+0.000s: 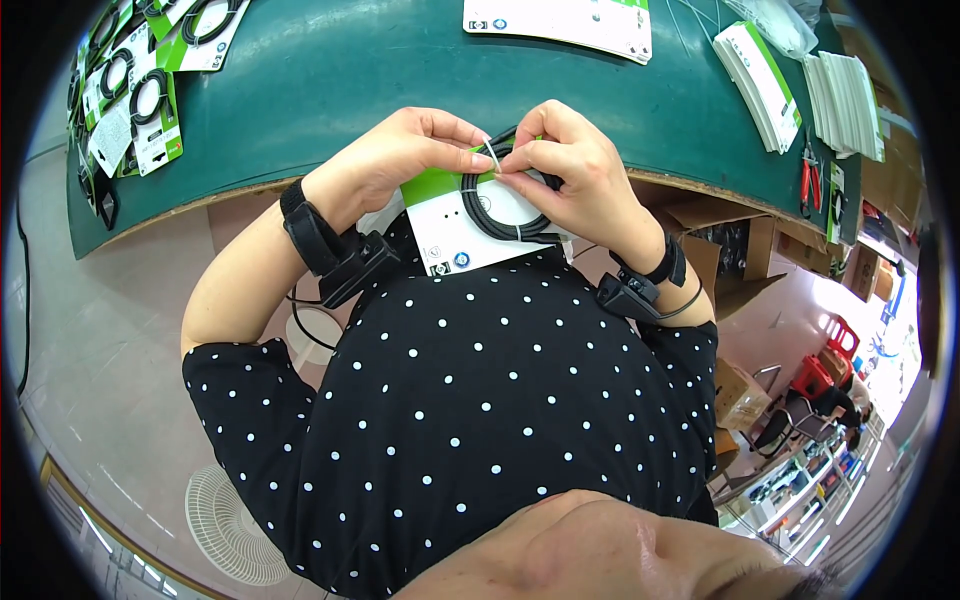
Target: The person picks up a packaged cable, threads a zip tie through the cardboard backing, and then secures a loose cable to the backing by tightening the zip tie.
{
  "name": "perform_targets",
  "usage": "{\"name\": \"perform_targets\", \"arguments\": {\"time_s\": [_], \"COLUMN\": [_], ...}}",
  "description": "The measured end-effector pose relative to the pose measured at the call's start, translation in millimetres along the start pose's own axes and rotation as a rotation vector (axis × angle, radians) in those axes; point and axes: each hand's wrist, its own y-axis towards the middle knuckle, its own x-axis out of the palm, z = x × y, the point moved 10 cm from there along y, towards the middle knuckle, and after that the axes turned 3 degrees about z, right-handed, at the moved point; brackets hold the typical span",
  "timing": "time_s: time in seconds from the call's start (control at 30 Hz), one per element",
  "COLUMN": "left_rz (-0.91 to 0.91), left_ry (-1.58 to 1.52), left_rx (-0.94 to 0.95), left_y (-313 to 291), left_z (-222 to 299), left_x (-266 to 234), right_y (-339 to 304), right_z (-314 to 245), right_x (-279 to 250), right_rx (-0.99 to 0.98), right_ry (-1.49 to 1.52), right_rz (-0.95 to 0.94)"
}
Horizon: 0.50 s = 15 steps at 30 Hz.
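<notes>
A coiled black cable [475,207] lies on a white and green backing card [432,224], held at the near edge of the table in front of my body. A thin white cable tie [492,152] loops round the top of the coil. My left hand [410,150] has its thumb and forefinger closed at the left side of this tie. From the right, my right hand [572,172] pinches the tie with thumb and forefinger, its other fingers curled. The tie's ends are partly hidden by the fingertips. Another white tie [519,232] crosses the lower part of the coil.
The table is green [330,80]. Carded black cables [150,97] pile up at its far left. Blank cards [560,22] lie at the back, with card stacks [757,85] on the right beside red-handled pliers [810,182]. Cardboard boxes [745,255] stand below right.
</notes>
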Motion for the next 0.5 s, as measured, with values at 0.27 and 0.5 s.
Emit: {"name": "perform_targets", "arguments": {"time_s": [0.27,0.5], "left_rz": [0.012,0.001], "left_ry": [-0.001,0.037], "left_rx": [-0.006,0.006], "left_y": [-0.1,3.0], "left_z": [0.0,-6.5], "left_x": [0.1,2.2], "right_y": [0.4,1.8], "right_z": [-0.8,4.7], "right_x": [0.0,2.0], "right_rx": [-0.009,0.061], "right_ry": [-0.037,0.057], "right_rz": [0.018,-0.054]}}
